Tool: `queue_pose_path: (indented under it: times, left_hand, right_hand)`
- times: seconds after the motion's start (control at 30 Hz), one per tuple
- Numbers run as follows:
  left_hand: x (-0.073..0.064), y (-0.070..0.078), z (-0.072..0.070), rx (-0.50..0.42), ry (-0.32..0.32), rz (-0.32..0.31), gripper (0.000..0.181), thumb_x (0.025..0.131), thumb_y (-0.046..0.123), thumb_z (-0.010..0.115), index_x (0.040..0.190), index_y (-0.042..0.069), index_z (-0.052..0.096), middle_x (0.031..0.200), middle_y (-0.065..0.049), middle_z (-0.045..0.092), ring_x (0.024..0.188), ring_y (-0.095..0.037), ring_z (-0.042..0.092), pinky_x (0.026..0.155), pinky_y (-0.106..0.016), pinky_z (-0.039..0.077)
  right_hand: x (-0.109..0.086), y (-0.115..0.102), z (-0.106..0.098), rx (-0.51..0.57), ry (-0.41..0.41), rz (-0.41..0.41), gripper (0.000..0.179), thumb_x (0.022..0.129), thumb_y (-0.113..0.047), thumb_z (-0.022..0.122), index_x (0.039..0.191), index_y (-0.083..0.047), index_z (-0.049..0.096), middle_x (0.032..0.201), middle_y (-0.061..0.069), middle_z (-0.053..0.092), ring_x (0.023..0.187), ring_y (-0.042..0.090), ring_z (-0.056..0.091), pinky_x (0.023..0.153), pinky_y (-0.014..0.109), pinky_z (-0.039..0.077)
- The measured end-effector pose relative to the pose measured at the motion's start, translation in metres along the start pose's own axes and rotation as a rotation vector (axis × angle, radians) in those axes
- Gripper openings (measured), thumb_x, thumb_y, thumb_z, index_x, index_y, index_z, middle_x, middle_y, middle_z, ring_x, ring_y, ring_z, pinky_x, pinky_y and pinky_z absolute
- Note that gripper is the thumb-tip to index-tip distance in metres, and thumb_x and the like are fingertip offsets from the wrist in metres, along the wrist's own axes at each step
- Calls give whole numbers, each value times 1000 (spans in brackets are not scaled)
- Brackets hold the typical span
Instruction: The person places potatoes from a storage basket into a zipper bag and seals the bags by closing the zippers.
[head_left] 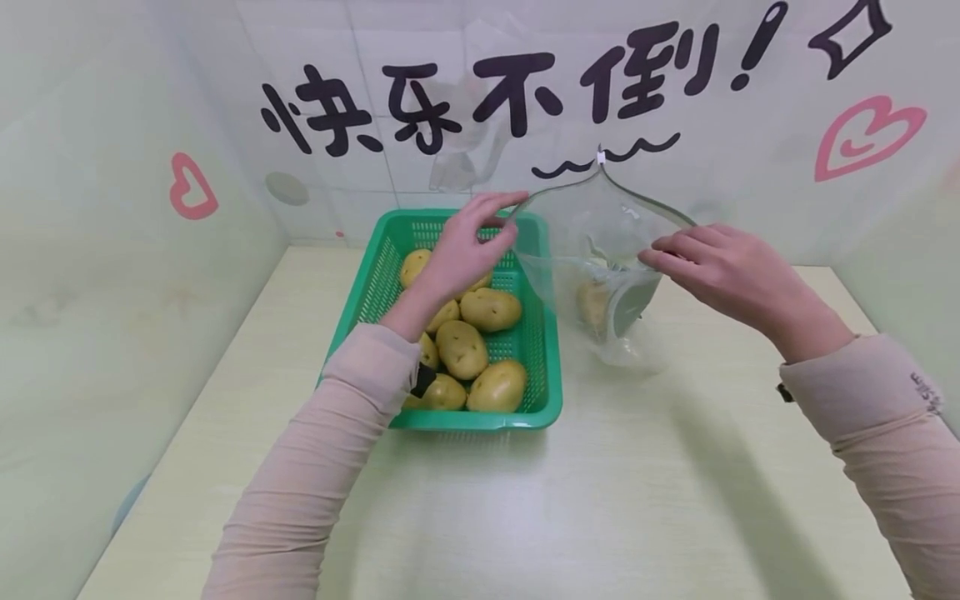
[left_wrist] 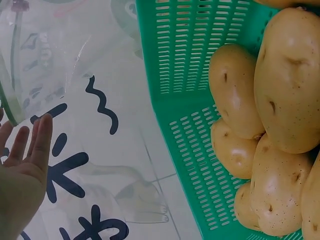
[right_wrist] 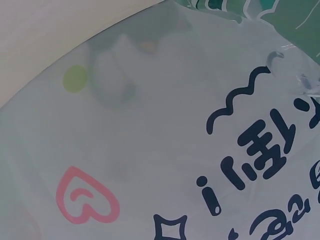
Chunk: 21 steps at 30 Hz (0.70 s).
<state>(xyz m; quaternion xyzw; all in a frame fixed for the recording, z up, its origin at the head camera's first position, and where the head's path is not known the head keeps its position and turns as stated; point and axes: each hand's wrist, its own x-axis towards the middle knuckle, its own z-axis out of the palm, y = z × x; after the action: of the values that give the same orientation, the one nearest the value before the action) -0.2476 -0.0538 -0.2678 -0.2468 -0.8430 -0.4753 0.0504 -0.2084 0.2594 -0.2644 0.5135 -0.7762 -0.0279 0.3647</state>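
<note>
Left grip [head_left: 474, 243] and right grip [head_left: 723, 273] pinch the bag [head_left: 577, 273] beside the basket [head_left: 556, 367], seemingly opening it; the next move likely needs it wide.

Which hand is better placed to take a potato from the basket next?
Likely the left hand: it is nearer the green basket of potatoes; the right hand, farther off, holds the opposite edge of the clear zip bag.

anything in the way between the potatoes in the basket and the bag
Yes: the green basket's right-hand wall stands between the potatoes inside it and the clear bag. The left hand and forearm also reach across above the basket.
</note>
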Motion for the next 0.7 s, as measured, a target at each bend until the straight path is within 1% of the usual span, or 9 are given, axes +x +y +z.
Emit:
queue_pose_path:
  times: [0.1, 0.27, 0.37, 0.53, 0.7]
  left_hand:
    - [0, 0, -1, -17, 12, -2, 42, 96, 18, 49, 138, 18, 52, 143, -2, 49, 119, -21, 59, 94, -36, 51]
    - [0, -2, -4, -4, 21, -13, 43, 95, 15, 49, 138, 17, 52, 140, -4, 53, 118, -21, 59, 95, -34, 51]
    - [0, -3, -7, 23, -5, -23, 43, 94, 12, 48, 138, 14, 52, 135, -7, 56, 116, -23, 59, 93, -35, 51]
    - [-1, -9, -10, 86, -73, -64, 44, 93, 11, 47, 137, 12, 51, 132, -9, 59, 115, -25, 58, 95, -38, 49]
    - [-2, -16, -10, 105, -86, -88, 43, 92, 11, 45, 135, 11, 54, 129, -11, 61, 114, -25, 58, 90, -37, 49]
  right_hand:
    - [-1, 0, 0, -1, 2, 6, 51, 63, 18, 71, 110, 0, 65, 95, 19, 70, 81, 34, 65, 70, 48, 54]
    - [-2, 0, 1, 0, 10, 15, 51, 65, 18, 70, 112, 0, 64, 96, 19, 69, 81, 34, 65, 70, 48, 54]
    - [-3, 0, 2, 3, 11, 20, 50, 65, 18, 69, 112, -1, 64, 96, 18, 69, 81, 34, 65, 70, 49, 54]
    - [-5, 0, 3, -4, 16, 18, 48, 66, 18, 69, 110, -1, 65, 95, 18, 70, 81, 34, 65, 69, 48, 54]
    - [-4, 0, 3, -6, 21, 19, 47, 66, 17, 69, 109, -1, 66, 94, 17, 70, 80, 34, 65, 69, 48, 54]
